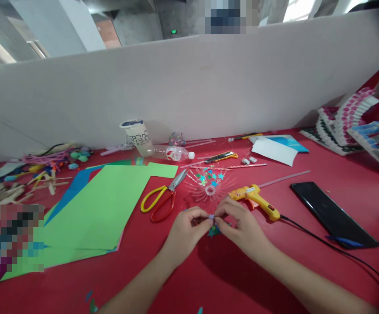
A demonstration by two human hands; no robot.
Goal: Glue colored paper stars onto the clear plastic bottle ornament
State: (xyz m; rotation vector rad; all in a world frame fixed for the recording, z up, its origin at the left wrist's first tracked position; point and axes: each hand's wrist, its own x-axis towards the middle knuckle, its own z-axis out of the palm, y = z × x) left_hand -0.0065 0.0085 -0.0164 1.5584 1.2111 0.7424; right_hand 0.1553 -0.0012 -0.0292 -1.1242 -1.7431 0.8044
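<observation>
My left hand and my right hand meet at the middle of the red table, each closed in a pinch. Between their fingertips is a tiny pale purple piece, too small to name its kind surely. Several green and blue paper stars lie just beneath the fingers. Right beyond my hands spreads a clear plastic bottle piece cut into thin strips, with more stars on its far side. A yellow hot glue gun lies close to my right hand. Scissors with yellow and red handles rest to the left.
Green paper sheets cover the left side. Farther back are a plastic bottle, a white cup and a yellow utility knife. A black tablet-like slab lies right, beside the glue gun's cord. A white partition stands behind.
</observation>
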